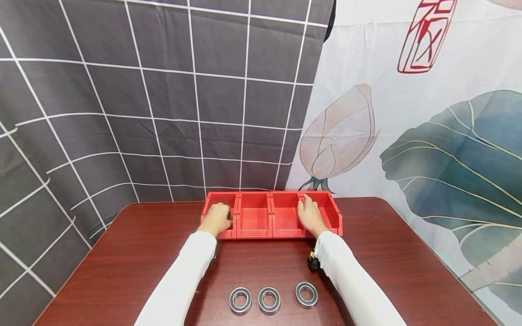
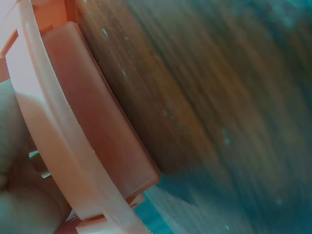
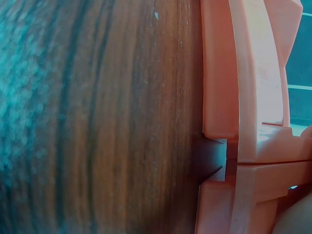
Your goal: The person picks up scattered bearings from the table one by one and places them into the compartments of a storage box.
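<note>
A row of red storage bins (image 1: 254, 234) stands near the back of the table. My left hand (image 1: 217, 219) reaches into the leftmost bin and holds a bearing (image 1: 229, 215), mostly hidden by the fingers. In the left wrist view, a sliver of its metal (image 2: 39, 164) shows beside the fingers, behind the bin's front lip. My right hand (image 1: 312, 217) straddles the wall between the two rightmost bins and grips it, thumb on the left side; some fingertips are hidden. Closer to me, three bearings (image 1: 240, 300) lie flat on the table.
The dark red-brown wooden table (image 1: 155, 253) has rounded back corners. A grey gridded cloth (image 1: 163, 95) and a white cloth with plant prints (image 1: 355, 54) hang behind it. A small black device (image 1: 313, 261) with a yellow mark sits by the right sleeve.
</note>
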`<state>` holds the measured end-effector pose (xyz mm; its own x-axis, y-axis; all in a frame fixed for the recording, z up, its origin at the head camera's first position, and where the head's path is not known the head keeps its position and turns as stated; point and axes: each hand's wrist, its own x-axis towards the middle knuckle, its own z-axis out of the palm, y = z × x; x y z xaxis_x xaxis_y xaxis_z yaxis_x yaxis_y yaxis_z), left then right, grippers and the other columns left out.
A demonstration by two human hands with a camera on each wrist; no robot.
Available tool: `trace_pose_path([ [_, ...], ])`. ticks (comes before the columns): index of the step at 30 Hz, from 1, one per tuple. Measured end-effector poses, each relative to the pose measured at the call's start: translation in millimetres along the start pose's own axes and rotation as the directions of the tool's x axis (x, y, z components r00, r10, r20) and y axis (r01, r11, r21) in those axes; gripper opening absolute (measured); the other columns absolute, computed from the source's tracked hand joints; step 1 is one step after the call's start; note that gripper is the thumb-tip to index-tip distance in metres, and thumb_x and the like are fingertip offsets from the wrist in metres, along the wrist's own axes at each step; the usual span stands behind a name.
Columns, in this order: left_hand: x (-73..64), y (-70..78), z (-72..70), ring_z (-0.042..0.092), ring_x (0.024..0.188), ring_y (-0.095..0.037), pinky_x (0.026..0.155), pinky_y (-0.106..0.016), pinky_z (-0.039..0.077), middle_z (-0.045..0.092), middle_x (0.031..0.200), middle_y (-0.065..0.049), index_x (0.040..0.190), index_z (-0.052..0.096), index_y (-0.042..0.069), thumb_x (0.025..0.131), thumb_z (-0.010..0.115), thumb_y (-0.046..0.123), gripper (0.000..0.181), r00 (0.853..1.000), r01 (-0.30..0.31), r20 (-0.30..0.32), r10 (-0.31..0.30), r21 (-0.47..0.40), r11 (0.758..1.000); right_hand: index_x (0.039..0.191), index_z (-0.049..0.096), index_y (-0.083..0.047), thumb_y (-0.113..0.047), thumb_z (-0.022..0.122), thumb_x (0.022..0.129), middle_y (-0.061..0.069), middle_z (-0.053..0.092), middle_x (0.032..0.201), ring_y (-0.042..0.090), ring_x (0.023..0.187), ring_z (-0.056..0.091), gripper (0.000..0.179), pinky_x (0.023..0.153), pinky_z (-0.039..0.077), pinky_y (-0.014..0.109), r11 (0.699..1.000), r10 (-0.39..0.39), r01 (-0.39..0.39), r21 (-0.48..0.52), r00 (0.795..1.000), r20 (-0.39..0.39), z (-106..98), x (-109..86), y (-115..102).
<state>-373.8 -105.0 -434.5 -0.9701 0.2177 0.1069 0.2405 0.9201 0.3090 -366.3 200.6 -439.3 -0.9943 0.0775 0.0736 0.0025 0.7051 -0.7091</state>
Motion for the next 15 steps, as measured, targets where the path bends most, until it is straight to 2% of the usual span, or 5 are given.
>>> trace_pose_path([
  [8, 2.6, -1.6, 0.9, 0.055, 0.077, -0.022, 0.082, -0.039, 0.053, 0.058, 0.079, -0.006, 0.086, 0.069, 0.006, 0.078, 0.080, 0.016, 0.017, 1.000, 0.001, 0.003, -0.001, 0.000, 1.000, 0.152, 0.018, -0.004, -0.030, 0.034, 0.104, 0.025, 0.036, 0.140, 0.039, 0.126, 0.039, 0.057, 0.106, 0.032, 0.060, 1.000, 0.003, -0.003, 0.006, 1.000, -0.003, -0.2, 0.4, 0.5],
  [15, 1.5, -1.4, -0.3, 0.058, 0.077, -0.022, 0.082, -0.039, 0.054, 0.062, 0.079, -0.005, 0.086, 0.068, 0.007, 0.080, 0.079, 0.017, 0.016, 0.999, 0.020, 0.031, -0.018, -0.060, 0.998, 0.152, 0.018, -0.006, -0.032, 0.035, 0.103, 0.024, 0.036, 0.140, 0.039, 0.126, 0.039, 0.058, 0.106, 0.032, 0.060, 1.000, 0.014, -0.014, 0.012, 1.000, -0.004, 0.4, 0.3, 0.9],
])
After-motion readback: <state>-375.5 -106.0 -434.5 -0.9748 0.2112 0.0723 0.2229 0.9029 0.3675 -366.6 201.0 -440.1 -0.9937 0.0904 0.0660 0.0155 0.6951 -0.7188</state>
